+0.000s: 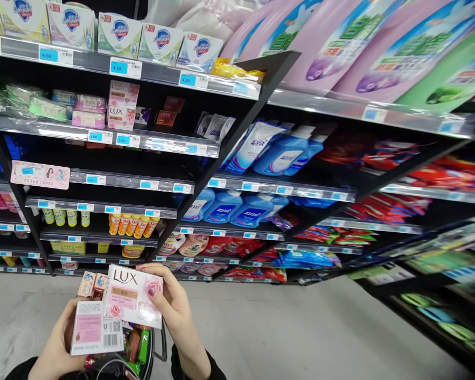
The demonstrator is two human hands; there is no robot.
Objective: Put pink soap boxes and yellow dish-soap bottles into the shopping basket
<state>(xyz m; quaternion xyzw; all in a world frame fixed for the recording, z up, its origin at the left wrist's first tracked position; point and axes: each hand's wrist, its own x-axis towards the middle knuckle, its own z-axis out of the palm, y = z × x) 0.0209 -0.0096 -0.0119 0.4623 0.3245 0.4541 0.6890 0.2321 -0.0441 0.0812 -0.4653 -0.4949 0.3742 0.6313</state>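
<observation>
My right hand (174,303) pinches a white and pink LUX soap box (132,311), its front facing me with roses printed on it. In my left hand (55,340) is a second soap box (91,343), its barcode and small print turned up. The two boxes overlap at their edges. Just behind them show small pink patterned boxes (87,284); I cannot tell whether my left hand also holds these. Below my hands is a black basket (151,359) with green and orange packets (142,345) in it, partly hidden.
A shelf unit stands ahead, with Safeguard soap boxes (119,34) on top and stacked LUX boxes (121,117) one level down. Blue detergent bottles (225,207) and large pink jugs (324,47) are to the right. Grey floor (277,327) runs below, beside another low shelf (431,301).
</observation>
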